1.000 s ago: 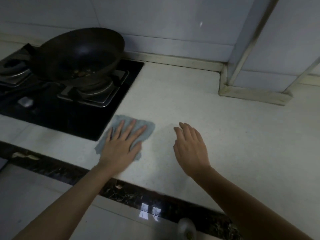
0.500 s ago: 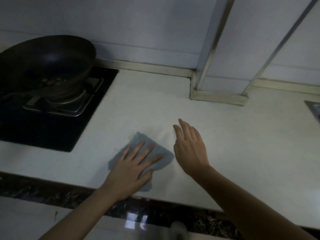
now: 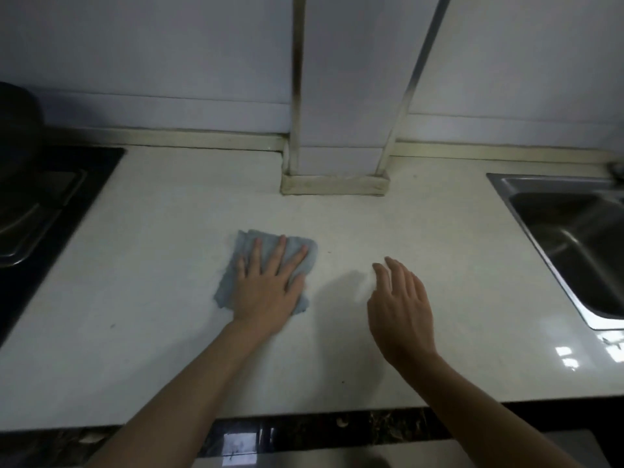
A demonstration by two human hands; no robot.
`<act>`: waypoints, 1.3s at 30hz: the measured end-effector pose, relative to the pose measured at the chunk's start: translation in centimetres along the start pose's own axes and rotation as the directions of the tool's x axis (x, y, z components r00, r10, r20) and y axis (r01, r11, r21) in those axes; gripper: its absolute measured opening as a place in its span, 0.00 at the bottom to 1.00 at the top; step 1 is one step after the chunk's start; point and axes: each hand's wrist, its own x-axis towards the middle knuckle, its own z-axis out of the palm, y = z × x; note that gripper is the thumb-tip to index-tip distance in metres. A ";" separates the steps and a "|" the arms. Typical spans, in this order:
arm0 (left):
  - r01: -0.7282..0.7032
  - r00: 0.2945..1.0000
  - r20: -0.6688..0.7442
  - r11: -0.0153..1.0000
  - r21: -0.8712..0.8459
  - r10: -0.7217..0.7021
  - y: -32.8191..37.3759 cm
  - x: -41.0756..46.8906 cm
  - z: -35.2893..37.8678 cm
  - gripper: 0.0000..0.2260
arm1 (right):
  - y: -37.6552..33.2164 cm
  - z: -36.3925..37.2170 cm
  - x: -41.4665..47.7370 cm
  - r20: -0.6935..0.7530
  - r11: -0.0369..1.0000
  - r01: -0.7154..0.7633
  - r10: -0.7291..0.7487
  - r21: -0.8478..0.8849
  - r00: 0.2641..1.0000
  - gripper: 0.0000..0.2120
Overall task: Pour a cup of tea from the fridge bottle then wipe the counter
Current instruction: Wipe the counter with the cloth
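Note:
A grey-blue cloth [image 3: 236, 270] lies flat on the white counter [image 3: 169, 258], near its middle. My left hand [image 3: 270, 285] presses on the cloth with straight, spread fingers and covers its right half. My right hand [image 3: 401, 309] hovers just over the counter to the right of the cloth, fingers relaxed and holding nothing. No bottle or cup is in view.
A black gas hob [image 3: 44, 211] with a dark wok [image 3: 17, 123] fills the left edge. A steel sink [image 3: 574, 238] is set into the counter at the right. A tiled column [image 3: 337, 157] juts out from the back wall. The counter's dark front edge [image 3: 304, 430] runs below my arms.
My left hand has slid the cloth to the right along the counter, away from the hob. My right hand has moved right with it. The view has swung right and the sink has appeared.

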 end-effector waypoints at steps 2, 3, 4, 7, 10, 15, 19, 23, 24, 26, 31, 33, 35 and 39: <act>-0.098 0.995 0.006 0.995 0.006 0.098 4.4 -0.4 0.7 0.29 | 2.2 0.4 -0.1 0.022 1.000 -0.019 0.019 -0.025 1.000 0.22; -0.168 0.986 0.006 0.986 0.002 0.168 6.0 -0.9 1.1 0.28 | 3.0 0.5 0.3 0.028 0.999 -0.021 0.022 -0.038 0.999 0.21; -0.238 0.971 -0.004 0.971 -0.007 0.238 7.1 -1.6 1.5 0.27 | 3.7 0.7 0.9 0.030 0.999 -0.028 0.029 -0.045 0.999 0.21; -0.363 0.931 -0.058 0.931 -0.036 0.360 6.6 -2.1 2.2 0.25 | 4.2 0.2 3.2 0.038 0.998 -0.042 0.044 -0.043 0.998 0.23; -0.283 0.956 -0.082 0.959 -0.017 0.281 4.6 -1.1 2.0 0.25 | 4.2 -0.2 4.6 0.051 0.996 0.047 -0.044 -0.070 0.998 0.24; 0.108 0.994 -0.017 0.990 0.086 -0.107 4.0 3.3 0.5 0.27 | 6.2 0.2 4.0 0.074 0.998 0.057 -0.056 -0.020 0.996 0.22; 0.053 0.998 0.031 0.994 0.096 -0.056 9.0 6.2 0.4 0.29 | 9.9 0.7 2.7 0.053 0.999 0.035 -0.034 -0.022 0.998 0.22; -0.219 0.976 0.029 0.974 0.059 0.218 15.2 3.2 2.0 0.28 | 12.9 1.0 2.4 0.035 0.999 0.000 0.001 -0.032 0.999 0.21; -0.277 0.961 0.031 0.961 0.018 0.276 16.0 1.8 2.3 0.27 | 13.4 1.1 2.5 0.042 1.000 -0.007 0.008 -0.031 0.999 0.22; -0.391 0.920 0.009 0.920 -0.024 0.391 15.8 -0.7 3.0 0.25 | 13.4 1.2 2.9 0.072 0.999 -0.002 0.004 -0.033 0.997 0.25; -0.393 0.919 -0.007 0.918 0.042 0.394 11.0 -0.1 2.8 0.25 | 10.3 0.8 3.8 0.085 0.999 0.052 -0.050 -0.014 0.995 0.25; -0.216 0.976 -0.009 0.976 0.038 0.216 9.6 1.7 2.3 0.27 | 9.2 0.3 4.3 0.060 0.997 0.082 -0.083 0.010 0.995 0.24; -0.033 0.999 -0.019 0.999 0.030 0.033 9.4 3.2 1.7 0.26 | 9.0 -0.2 4.6 0.072 0.991 0.136 -0.135 0.000 0.988 0.23; 0.016 0.999 0.041 1.000 0.014 -0.017 12.4 3.8 1.2 0.25 | 10.8 0.0 4.5 0.132 0.993 0.113 -0.109 -0.020 0.985 0.22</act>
